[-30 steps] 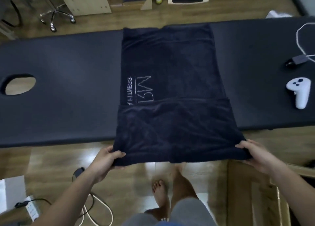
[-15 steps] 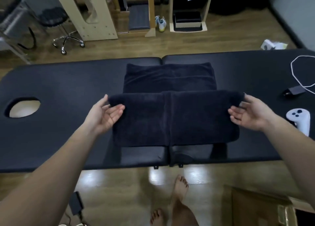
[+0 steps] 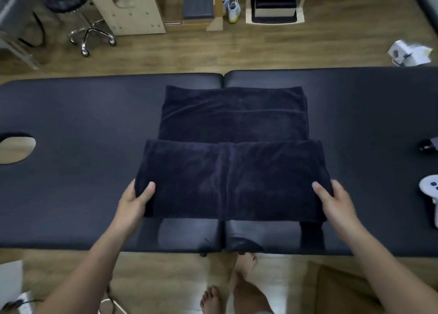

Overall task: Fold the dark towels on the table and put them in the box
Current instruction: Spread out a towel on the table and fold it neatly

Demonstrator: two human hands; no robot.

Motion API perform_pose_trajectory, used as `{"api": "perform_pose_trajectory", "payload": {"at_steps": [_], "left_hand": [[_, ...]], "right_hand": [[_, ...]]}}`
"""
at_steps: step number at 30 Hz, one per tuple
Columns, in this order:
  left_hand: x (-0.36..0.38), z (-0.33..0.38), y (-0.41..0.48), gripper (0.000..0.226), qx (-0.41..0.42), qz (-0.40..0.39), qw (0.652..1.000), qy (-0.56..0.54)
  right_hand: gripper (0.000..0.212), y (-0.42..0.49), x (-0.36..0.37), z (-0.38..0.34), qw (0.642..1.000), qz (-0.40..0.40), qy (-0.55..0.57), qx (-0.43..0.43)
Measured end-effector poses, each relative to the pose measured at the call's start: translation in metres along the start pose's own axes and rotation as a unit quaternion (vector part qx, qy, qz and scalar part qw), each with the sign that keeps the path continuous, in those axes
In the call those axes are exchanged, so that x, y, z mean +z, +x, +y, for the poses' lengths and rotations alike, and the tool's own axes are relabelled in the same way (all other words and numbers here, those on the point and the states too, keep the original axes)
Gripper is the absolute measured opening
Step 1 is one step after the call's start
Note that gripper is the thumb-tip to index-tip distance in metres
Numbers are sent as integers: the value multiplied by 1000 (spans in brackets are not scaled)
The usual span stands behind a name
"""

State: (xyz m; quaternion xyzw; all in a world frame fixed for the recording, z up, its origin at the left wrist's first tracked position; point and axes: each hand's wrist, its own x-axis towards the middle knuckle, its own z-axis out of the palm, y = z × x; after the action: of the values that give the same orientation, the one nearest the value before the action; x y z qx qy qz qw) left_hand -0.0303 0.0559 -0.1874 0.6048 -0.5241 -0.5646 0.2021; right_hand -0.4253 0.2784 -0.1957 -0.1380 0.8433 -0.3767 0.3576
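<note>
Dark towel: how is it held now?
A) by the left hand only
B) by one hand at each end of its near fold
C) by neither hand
B: the left hand and the right hand each grip one end of the dark towel, thumbs on top.

Dim, soft indoor light, glare on the table [image 3: 71, 171] front (wide-angle bending at edges), slight blur throughout.

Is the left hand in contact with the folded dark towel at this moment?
Touching. The head view shows the left hand pinching the dark towel at its left end, with the thumb pressed on top of the cloth.
</note>
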Motion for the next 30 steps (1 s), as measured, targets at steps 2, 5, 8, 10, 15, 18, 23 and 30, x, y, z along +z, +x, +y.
{"api": "perform_pose_trajectory", "payload": {"at_steps": [2,5,8,10,15,18,23,30], "left_hand": [[-6,-6,-8,42,-56,-66,994,59],[-9,7,-7,22,-83,-80,991,69],[-5,14,-6,19,-74,-17,996,41],[0,-3,-12,21,-88,11,994,62],[4,-25,-40,30,-134,-6,990,44],[-11,-29,-56,34,-134,-20,991,17],[-8,-39,-54,26,-110,-26,991,67],[-8,-31,-49,5,-126,-8,984,125]], "right_hand": [[32,-6,2,6,998,-58,-27,12],[28,2,-6,4,987,-102,-121,-4],[24,9,-13,3,991,-92,-95,8],[26,5,-11,13,990,-95,-106,15],[40,-15,-11,31,989,-114,-91,37],[54,-33,-21,44,989,-133,-55,29],[44,-34,-18,47,987,-130,-94,1],[38,-36,-14,46,988,-118,-90,36]]}}
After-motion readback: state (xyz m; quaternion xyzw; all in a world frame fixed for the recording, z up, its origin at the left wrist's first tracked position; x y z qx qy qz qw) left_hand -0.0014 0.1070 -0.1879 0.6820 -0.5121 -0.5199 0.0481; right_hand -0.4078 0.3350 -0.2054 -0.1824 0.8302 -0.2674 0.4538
